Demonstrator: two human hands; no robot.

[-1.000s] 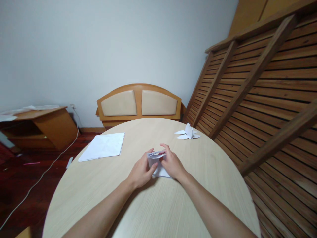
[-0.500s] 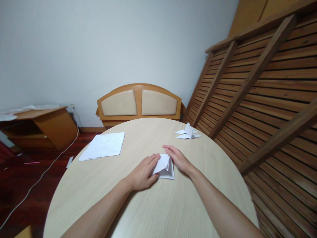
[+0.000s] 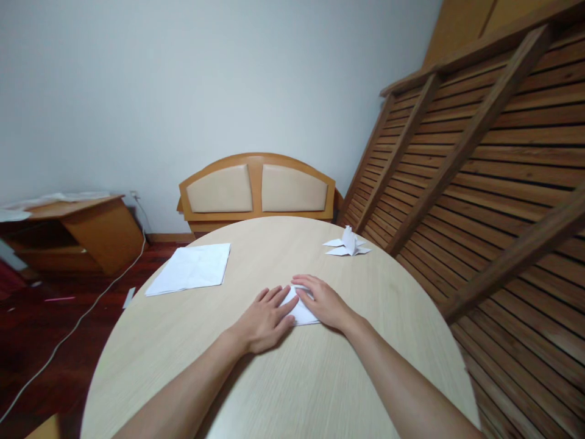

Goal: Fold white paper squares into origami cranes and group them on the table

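Note:
A small folded white paper (image 3: 302, 313) lies flat on the round pale wooden table (image 3: 283, 390), mostly covered by my hands. My left hand (image 3: 265, 317) rests flat on its left part with the fingers stretched out. My right hand (image 3: 322, 302) lies flat over its right part, fingers extended and pressing down. Neither hand grips the paper.
A stack of white paper sheets (image 3: 191, 269) lies at the table's far left. A finished folded paper figure (image 3: 347, 244) sits at the far right. Behind the table stands a padded wooden bench back (image 3: 256, 190). A slatted wooden frame (image 3: 479, 183) leans on the right. A low cabinet (image 3: 73, 235) stands left.
One second ago both hands held the paper raised and partly opened. They have laid it down and now press it flat against the table.

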